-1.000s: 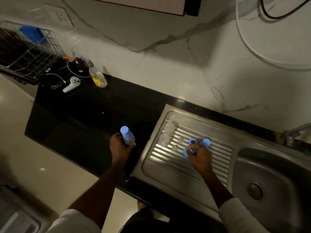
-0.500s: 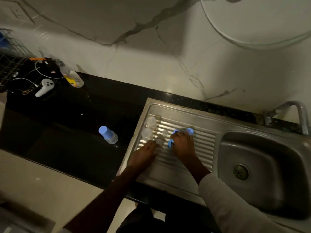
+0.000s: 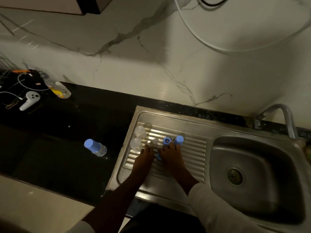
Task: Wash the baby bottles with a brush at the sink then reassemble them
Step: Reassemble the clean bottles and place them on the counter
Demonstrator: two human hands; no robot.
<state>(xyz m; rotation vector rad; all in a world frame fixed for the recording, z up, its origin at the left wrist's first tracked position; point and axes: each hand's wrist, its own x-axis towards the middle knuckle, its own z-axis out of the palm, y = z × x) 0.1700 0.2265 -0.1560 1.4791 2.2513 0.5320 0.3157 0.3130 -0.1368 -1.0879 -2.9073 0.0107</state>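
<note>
A capped baby bottle [image 3: 95,147] with a blue cap lies on the black counter [image 3: 50,162], left of the sink. On the steel drainboard [image 3: 193,148] stand two clear bottle bodies [image 3: 138,137], a small clear nipple [image 3: 155,141], a blue collar ring [image 3: 167,140] and a blue cap [image 3: 179,140]. My left hand [image 3: 144,157] rests on the drainboard with its fingertips next to the nipple. My right hand [image 3: 170,154] lies beside it, fingertips at the ring and cap, and holds a blue piece [image 3: 159,156] that peeks out at its thumb side.
The sink basin [image 3: 252,165] with its drain is to the right, and a tap [image 3: 286,118] stands behind it. At the far left of the counter are a dish soap bottle [image 3: 58,89], a white controller [image 3: 29,100], cables and a wire rack [image 3: 3,73].
My left hand let go of the capped bottle on the counter and moved right onto the drainboard beside my right hand. The view shifted right toward the sink.
</note>
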